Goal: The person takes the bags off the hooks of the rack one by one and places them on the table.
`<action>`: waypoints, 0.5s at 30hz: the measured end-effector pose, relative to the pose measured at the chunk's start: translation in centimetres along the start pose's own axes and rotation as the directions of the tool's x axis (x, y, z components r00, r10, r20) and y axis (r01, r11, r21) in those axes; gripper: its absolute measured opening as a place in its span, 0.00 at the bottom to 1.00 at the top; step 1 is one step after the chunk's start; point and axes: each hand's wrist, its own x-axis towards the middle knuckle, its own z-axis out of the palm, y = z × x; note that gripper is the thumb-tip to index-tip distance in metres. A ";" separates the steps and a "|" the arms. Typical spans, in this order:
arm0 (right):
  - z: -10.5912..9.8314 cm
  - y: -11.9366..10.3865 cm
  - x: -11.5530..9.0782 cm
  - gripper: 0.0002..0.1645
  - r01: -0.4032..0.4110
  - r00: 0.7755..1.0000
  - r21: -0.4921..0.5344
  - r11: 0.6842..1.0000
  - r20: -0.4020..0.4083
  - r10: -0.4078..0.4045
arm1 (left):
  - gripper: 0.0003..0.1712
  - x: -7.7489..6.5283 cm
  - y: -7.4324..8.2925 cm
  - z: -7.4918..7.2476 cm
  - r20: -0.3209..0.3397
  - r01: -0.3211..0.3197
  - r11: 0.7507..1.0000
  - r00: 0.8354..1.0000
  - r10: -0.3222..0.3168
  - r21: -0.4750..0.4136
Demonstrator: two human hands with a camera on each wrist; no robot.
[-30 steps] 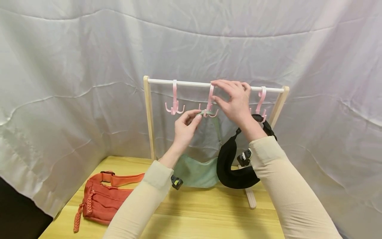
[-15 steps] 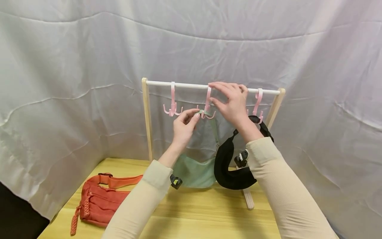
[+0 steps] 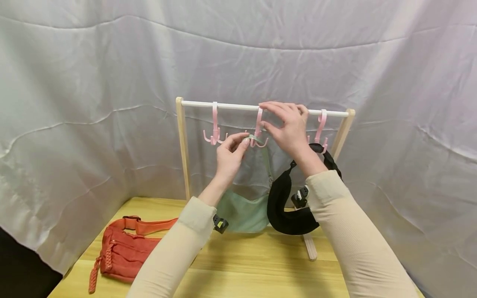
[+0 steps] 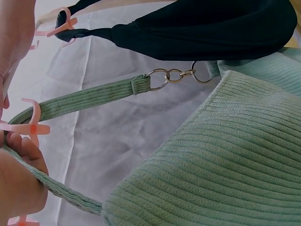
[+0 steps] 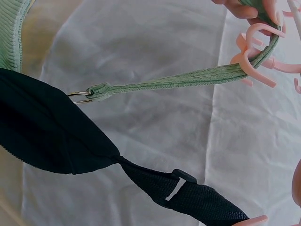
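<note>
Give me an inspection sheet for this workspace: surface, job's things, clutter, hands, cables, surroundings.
Surface: yellow wood-grain table.
Job's things: ribbed green fabric bag, its narrow green strap at the prongs of the middle pink plastic hook; wooden rack with white bar.
Clutter: red fabric bag with orange strap, lying on the table; black fabric bag, hanging from the rightmost pink plastic hook.
Hands: left hand pinches the green strap; right hand touches the middle hook.
Cables: nothing seen.
Surroundings: wrinkled grey fabric curtain.

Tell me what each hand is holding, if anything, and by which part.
The left hand pinches the green bag by its strap beside the middle pink hook. The right hand touches that hook's upper stem; whether it grips is unclear.
</note>
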 end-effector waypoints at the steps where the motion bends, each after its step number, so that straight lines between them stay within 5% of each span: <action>1: 0.0 0.0 0.0 0.27 0.001 1.000 -0.002 1.000 -0.002 -0.001 | 0.12 0.0 0.1 0.0 0.000 0.002 1.000 1.000 -0.002 0.002; 15: 0.3 -0.2 0.1 0.27 0.002 1.000 0.001 1.000 -0.025 -0.002 | 0.13 0.7 0.7 0.3 0.025 -0.014 1.000 1.000 0.014 0.018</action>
